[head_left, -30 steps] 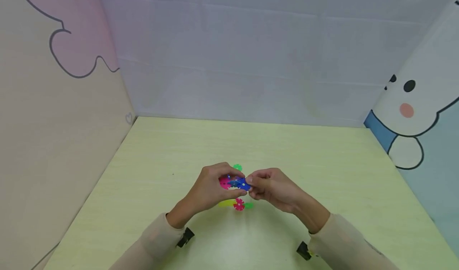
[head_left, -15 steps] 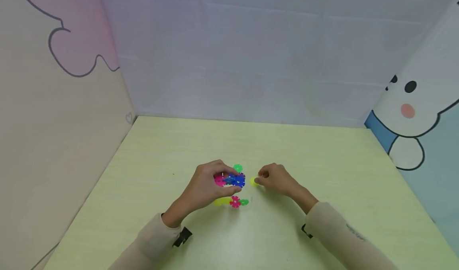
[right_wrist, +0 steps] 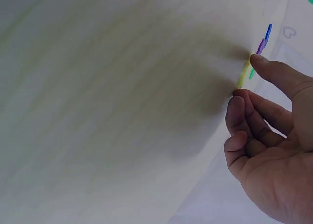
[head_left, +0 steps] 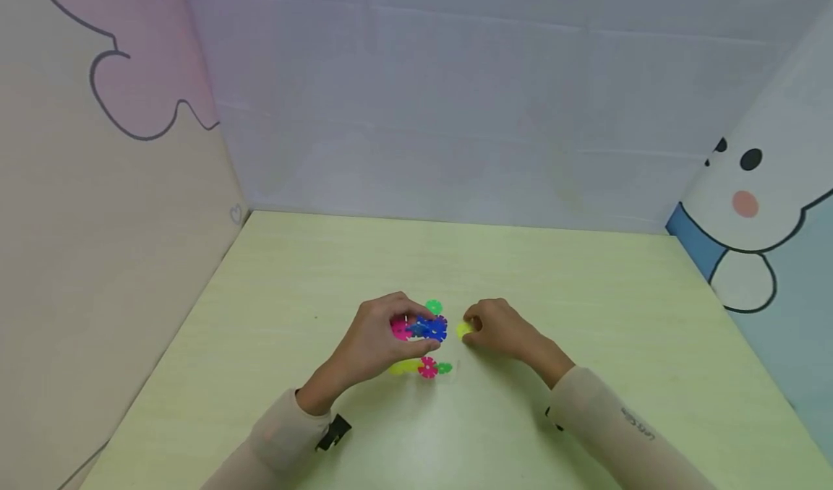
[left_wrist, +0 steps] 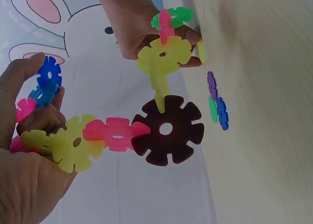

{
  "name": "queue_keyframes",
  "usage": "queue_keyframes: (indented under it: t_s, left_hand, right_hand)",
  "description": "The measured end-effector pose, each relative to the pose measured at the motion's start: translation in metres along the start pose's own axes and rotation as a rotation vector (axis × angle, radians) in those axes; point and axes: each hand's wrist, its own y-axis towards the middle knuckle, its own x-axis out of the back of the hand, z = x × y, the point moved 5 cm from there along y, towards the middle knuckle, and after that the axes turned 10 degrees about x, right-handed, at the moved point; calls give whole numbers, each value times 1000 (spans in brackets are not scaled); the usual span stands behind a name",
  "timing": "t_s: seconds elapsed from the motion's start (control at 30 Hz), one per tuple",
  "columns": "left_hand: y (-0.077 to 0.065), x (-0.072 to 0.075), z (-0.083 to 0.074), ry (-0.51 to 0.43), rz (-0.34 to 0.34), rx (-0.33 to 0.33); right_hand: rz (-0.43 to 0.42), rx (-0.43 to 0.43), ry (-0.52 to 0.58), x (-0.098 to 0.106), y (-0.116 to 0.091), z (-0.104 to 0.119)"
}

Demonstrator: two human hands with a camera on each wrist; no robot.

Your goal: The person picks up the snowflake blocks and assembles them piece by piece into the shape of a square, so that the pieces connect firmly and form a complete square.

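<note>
My left hand [head_left: 380, 337] grips a chain of interlocking flower-shaped plastic discs above the table. In the left wrist view a dark brown disc [left_wrist: 183, 131] sits at the chain's corner, joined to a pink disc [left_wrist: 117, 142] and yellow ones. Blue discs [left_wrist: 49, 73] stand up by the fingertips, and a green disc [left_wrist: 182, 14] ends the far branch. My right hand [head_left: 504, 327] pinches a loose yellow disc [right_wrist: 243, 73] between thumb and fingers, low at the tabletop to the right of the chain.
Loose purple [left_wrist: 212, 84], blue [left_wrist: 222, 114] and green [left_wrist: 212, 109] discs lie on the pale wooden table [head_left: 553, 273] beyond the hands. Cloth walls with cartoon figures [head_left: 748, 179] enclose the table's back and sides.
My right hand has left the blue disc on the chain, moved right and down, and taken hold of the yellow disc. My left hand has shifted slightly left with the chain.
</note>
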Motion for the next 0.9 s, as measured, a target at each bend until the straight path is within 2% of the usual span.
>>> queue_keyframes:
  t_s: [0.2, 0.37, 0.5, 0.7, 0.8, 0.9]
  left_hand:
    - [-1, -1, 0, 12, -9, -11]
    - [-1, -2, 0, 16, -2, -14]
    - [-1, -2, -2, 17, -6, -22]
    - [-3, -3, -3, -23, 7, -18]
    - [-2, -3, -5, -26, 2, -38]
    - [-2, -3, -7, -29, -12, -56]
  right_hand:
    - [3, 34, 12, 3, 0, -1]
    - [-28, 33, 103, 8, -5, -8]
    - [-119, 42, 209, 19, -20, -5]
    - [-323, 93, 376, 41, -53, 22]
    - [-355, 143, 454, 49, -64, 40]
    - [-350, 182, 515, 53, -69, 54]
